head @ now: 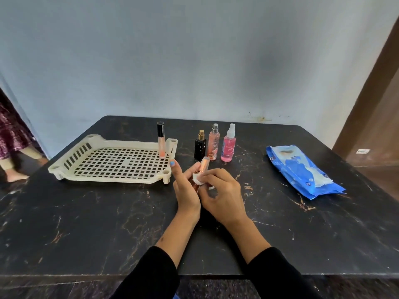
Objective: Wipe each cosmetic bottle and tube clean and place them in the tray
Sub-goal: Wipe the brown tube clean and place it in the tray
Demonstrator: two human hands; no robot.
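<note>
My left hand [186,192] holds a small rose-gold cosmetic tube [204,164] tilted up over the black table, its index finger sticking out straight. My right hand [220,193] pinches a white wipe [198,178] against the tube's lower part. A cream slotted tray [71,157] lies to the left. In its far right corner stands a lip gloss tube [161,140] with a black cap. Behind my hands stand three bottles: a black one with a gold top [200,146], a peach spray bottle [213,143] and a pink spray bottle [228,145].
A blue pack of wet wipes [302,171] lies at the right of the black marble-look table [108,223], a wipe poking out of it. A person's bare feet [15,175] show at the far left, beside the table. A wall stands behind.
</note>
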